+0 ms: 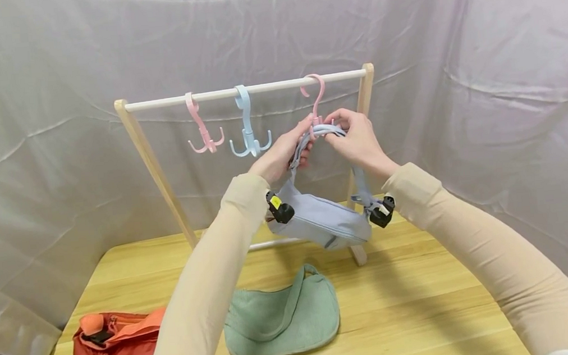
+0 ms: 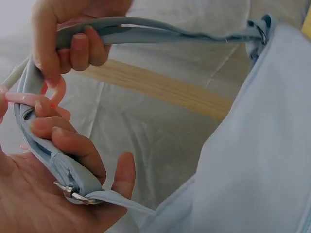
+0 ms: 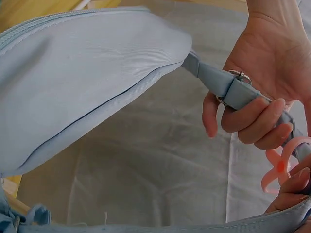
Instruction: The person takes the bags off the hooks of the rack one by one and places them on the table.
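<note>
A light blue shoulder bag (image 1: 320, 216) hangs tilted below both hands by its strap (image 2: 160, 31). The strap passes over a prong of the right-hand pink hook (image 1: 316, 98), which hangs from the white rail. My left hand (image 1: 282, 152) curls its fingers round the strap near a metal buckle (image 2: 75, 194), on the hook's left. On the other side, my right hand (image 1: 359, 140) grips the strap close to the prongs. The bag's body touches neither hand. In the right wrist view the right hand is mostly cut off at the lower right edge.
Another pink hook (image 1: 203, 128) and a blue hook (image 1: 247, 124) hang further left on the white rail (image 1: 156, 103) of a wooden-legged rack. A green bag (image 1: 286, 324) lies on the wooden table (image 1: 416, 301). Left of it lies a red-orange bag (image 1: 119, 352), partly behind the left sleeve.
</note>
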Demonstrator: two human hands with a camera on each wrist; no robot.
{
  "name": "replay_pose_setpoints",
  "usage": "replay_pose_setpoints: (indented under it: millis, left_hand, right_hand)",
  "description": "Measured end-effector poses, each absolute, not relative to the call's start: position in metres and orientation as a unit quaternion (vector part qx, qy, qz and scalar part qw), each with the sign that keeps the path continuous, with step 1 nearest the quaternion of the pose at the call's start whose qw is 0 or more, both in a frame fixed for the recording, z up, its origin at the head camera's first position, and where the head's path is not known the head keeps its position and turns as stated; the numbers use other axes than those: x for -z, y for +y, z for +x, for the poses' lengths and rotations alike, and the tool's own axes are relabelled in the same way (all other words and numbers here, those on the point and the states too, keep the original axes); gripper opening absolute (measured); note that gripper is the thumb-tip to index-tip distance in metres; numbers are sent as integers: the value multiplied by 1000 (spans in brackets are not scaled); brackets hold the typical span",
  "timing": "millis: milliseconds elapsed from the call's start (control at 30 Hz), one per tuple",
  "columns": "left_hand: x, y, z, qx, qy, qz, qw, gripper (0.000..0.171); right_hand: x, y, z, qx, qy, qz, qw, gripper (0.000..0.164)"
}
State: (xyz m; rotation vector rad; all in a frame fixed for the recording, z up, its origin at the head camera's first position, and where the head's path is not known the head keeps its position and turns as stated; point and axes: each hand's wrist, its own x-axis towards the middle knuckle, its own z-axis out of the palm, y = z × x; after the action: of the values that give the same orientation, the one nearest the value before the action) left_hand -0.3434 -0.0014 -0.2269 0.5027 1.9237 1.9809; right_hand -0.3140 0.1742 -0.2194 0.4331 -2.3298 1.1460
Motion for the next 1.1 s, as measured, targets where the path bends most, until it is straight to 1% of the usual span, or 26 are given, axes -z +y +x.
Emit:
replay_pose_setpoints:
  millis: [133, 200, 333, 400, 467, 533, 633, 733, 900, 1100]
  left_hand:
    - [223, -5, -345, -699, 671, 173, 177, 44]
    - [221, -7, -345, -701, 674, 162, 169, 42]
    - [218, -9, -345, -708, 678, 143, 136, 36]
    - [217, -9, -344, -706, 685, 145, 112, 34]
    - [217, -9, -342, -693, 700, 154, 78, 36]
    - [217, -9, -341, -663, 729, 166, 28, 41]
    - [217, -8, -338, -608, 771, 181, -55, 41]
    - [217, -7, -337, -571, 791, 191, -109, 37]
    - [217, -5, -338, -554, 788, 223, -150, 31]
    - [218, -6, -338, -544, 777, 264, -174, 22]
  right_hand:
    - [219, 172, -315, -425, -855, 161, 251, 18]
    - [219, 172, -315, -424, -855, 162, 251, 18]
    - [218, 171, -316, -424, -856, 164, 248, 17]
    - [218, 170, -316, -426, -855, 163, 245, 15]
    - [218, 169, -316, -430, -854, 161, 243, 13]
    - [217, 168, -316, -433, -853, 158, 243, 11]
    - [217, 168, -316, -433, -853, 157, 244, 10]
    - [216, 169, -317, -435, -853, 155, 244, 9]
    - [215, 170, -317, -436, -852, 155, 246, 10]
    - [215, 170, -317, -443, -850, 155, 238, 15]
